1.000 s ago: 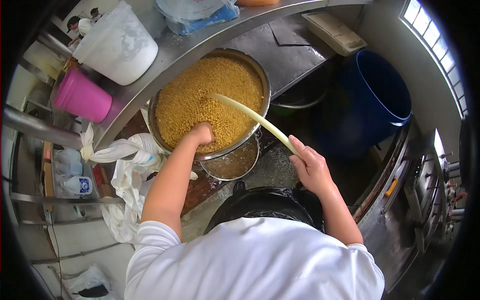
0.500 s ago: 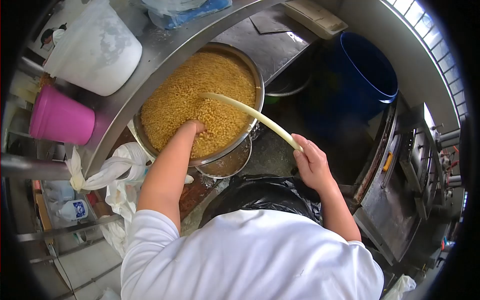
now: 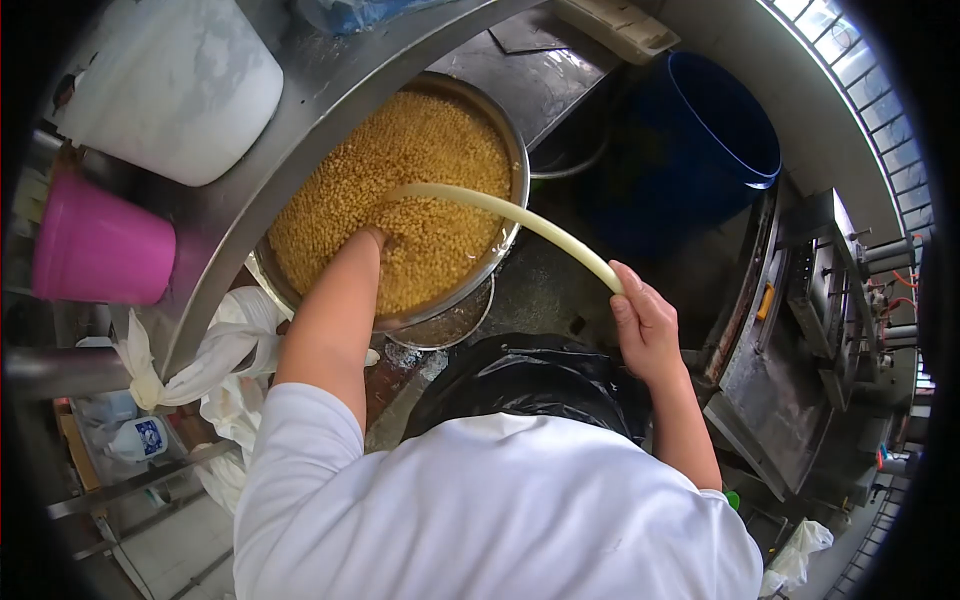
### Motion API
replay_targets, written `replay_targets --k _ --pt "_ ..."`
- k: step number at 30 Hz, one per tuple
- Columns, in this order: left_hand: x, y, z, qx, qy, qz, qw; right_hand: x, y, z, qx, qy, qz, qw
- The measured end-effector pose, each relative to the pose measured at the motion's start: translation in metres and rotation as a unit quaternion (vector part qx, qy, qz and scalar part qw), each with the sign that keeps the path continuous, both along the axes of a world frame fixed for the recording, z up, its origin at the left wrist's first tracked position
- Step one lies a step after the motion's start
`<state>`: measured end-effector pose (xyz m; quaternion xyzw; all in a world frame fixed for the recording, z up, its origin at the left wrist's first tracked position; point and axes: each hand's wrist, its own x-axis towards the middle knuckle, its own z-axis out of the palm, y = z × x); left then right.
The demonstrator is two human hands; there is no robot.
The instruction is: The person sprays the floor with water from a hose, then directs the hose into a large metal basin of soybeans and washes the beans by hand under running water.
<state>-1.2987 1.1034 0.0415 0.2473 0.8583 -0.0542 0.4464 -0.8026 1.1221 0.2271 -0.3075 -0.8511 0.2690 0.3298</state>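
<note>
A wide metal basin [image 3: 522, 190] is filled with wet yellow beans [image 3: 400, 140], which look like soybeans. My left hand [image 3: 372, 240] is pushed down into the beans near the middle of the basin; its fingers are buried, so I cannot see whether they are open or closed. In my right hand [image 3: 646, 318], right of the basin, is a pale hose [image 3: 540, 228], gripped with the fingers wrapped round it. The hose arches over the basin rim, and its far end lies at the beans, close to my left hand.
Left of the basin, a metal counter [image 3: 290, 130] carries a white bucket [image 3: 190, 100] and a pink bucket [image 3: 105, 240]. A blue barrel [image 3: 690, 150] stands back right. A bin with a black bag [image 3: 520, 385] is just before me. Metal machinery [image 3: 775, 400] lines the right side.
My left hand has sunk deeper into the beans and shifted slightly left. My right hand has moved a little right with the hose, whose far end has slid slightly left.
</note>
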Motion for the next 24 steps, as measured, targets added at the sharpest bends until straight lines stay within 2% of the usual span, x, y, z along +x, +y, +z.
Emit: replay_targets --k 10,24 --pt "0.001 0.006 -0.006 0.027 -0.007 0.023 0.999 0.005 -0.007 -0.005 -0.029 0.01 -0.046 0.998" --pt "-0.013 0.002 -0.008 0.062 -0.01 0.092 0.994 0.005 -0.008 0.0 -0.033 -0.001 -0.05 0.998"
